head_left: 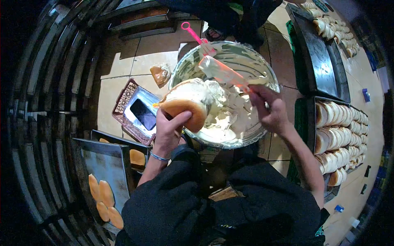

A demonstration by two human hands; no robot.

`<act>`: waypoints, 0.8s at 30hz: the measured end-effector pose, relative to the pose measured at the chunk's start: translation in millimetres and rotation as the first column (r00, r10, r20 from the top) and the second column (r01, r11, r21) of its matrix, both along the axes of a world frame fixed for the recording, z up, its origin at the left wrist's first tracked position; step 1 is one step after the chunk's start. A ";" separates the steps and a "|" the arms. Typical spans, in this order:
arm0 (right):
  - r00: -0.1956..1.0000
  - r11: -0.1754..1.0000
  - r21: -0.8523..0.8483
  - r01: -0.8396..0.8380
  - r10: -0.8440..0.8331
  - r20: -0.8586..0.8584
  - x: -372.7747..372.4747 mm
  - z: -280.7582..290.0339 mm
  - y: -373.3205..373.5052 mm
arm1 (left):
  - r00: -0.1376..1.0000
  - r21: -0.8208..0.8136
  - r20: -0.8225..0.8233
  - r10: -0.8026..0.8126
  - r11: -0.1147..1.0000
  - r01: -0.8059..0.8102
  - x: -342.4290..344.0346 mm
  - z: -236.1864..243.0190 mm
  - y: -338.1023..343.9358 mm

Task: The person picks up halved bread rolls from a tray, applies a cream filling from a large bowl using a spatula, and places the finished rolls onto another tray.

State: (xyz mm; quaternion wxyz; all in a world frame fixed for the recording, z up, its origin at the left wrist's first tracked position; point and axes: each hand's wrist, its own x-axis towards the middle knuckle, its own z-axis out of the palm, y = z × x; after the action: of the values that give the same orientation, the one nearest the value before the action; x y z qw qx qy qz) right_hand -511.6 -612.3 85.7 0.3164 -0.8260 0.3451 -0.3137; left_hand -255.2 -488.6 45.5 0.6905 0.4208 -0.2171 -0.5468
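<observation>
My left hand (pixel 166 133) grips a split round bun (pixel 184 112), its thumb pressed on the browned crust. White cream covers the upper face of the bun, which I hold over the left rim of a big bowl (pixel 230 145). Thick pale cream (pixel 223 112) fills much of the bowl and smears its inner wall. In my right hand (pixel 271 108), above the bowl's right side, is a pink spatula (pixel 223 71) with a cream-coated blade pointing up and left. A second pink spatula (pixel 195 35), with a ring at its handle end, leans at the bowl's far rim.
Left of the bowl, a cream-smeared bread piece (pixel 159 75) lies on the tiles beside a brown basket (pixel 118 110) holding a dark phone (pixel 143 114). Buns (pixel 106 194) lie on a metal tray (pixel 104 158). Rows of filled buns (pixel 336 131) stand right. Someone's dark clothing (pixel 221 14) shows beyond.
</observation>
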 end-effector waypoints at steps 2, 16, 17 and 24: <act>1.000 1.000 -0.022 -0.006 0.005 -0.016 -2.3 -2.7 -22.7 | 0.996 0.031 -0.085 -0.013 0.999 0.016 -0.6 3.5 1.6; 0.914 0.862 -0.390 -0.323 0.178 -0.364 -21.5 22.6 -37.2 | 0.910 0.169 -0.414 -0.021 0.981 0.099 7.7 -2.3 3.7; 0.904 0.867 -0.396 -0.304 0.132 -0.406 -20.9 24.6 -37.6 | 0.927 0.124 -0.367 -0.077 0.984 0.131 8.8 -6.7 3.9; 0.908 0.770 -0.526 -0.363 0.165 -0.386 -8.3 30.1 -47.9 | 0.959 0.134 -0.230 -0.167 0.970 0.201 11.6 -2.1 0.6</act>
State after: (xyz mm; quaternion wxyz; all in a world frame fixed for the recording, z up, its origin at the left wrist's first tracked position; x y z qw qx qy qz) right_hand -519.9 -660.2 115.8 0.0278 -0.9626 0.1565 -0.2194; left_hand -243.5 -488.0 43.4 0.6210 0.3891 -0.1351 -0.6669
